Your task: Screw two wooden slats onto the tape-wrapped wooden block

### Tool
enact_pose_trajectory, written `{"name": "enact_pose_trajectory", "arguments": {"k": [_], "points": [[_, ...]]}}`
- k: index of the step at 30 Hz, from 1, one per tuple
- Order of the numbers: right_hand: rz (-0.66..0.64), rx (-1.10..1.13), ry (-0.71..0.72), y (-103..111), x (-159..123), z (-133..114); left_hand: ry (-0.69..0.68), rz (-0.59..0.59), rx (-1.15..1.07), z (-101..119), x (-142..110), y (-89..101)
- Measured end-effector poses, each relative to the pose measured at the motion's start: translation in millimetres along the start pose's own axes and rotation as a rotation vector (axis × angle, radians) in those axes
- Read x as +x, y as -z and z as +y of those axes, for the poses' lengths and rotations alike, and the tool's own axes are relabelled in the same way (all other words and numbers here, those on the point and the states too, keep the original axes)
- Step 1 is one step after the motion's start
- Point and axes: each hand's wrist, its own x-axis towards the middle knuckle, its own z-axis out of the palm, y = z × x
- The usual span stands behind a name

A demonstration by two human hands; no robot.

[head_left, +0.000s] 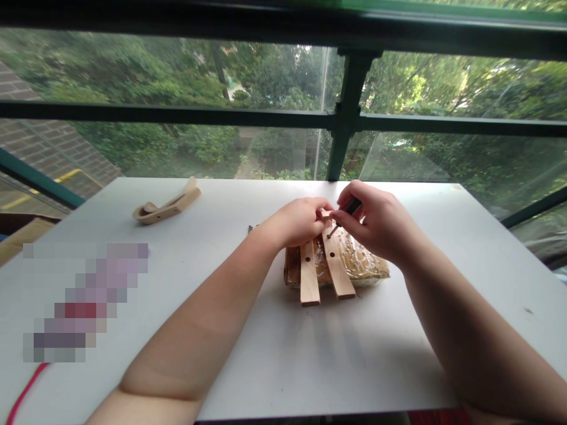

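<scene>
Two light wooden slats [338, 267] lie side by side on a tape-wrapped brown block [365, 264] on the white table [283, 354]. My left hand [296, 221] is closed, pinching the far end of the slats. My right hand [376, 221] is wrapped round a small screwdriver [349, 208] with a dark handle, its thin shaft pointing down at the right slat near a hole. Both hands meet above the far ends of the slats.
A curved wooden part [167, 205] lies at the far left of the table. A blurred patch covers something at the left [84, 301]. A red cord [24, 392] shows at the near left corner. A window with dark green frames [348, 118] stands behind the table.
</scene>
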Motion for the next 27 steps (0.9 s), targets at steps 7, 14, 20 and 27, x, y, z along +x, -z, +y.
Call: {"name": "enact_pose_trajectory", "arguments": {"k": [7, 14, 20, 27], "points": [[-0.351, 0.216, 0.164, 11.1, -6.5, -1.3, -0.041, -0.019, -0.041, -0.4, 0.8, -0.5], [-0.328, 0.093, 0.099, 13.0, -6.6, -1.8, 0.004, -0.031, -0.068, 1.2, 0.2, 0.8], [-0.253, 0.031, 0.067, 12.8, -4.2, -2.1, 0.013, -0.020, -0.011, 0.7, 0.8, 0.9], [-0.118, 0.006, 0.030, 6.9, -1.0, -2.2, 0.038, -0.030, 0.004, 1.4, 0.2, 1.1]]}}
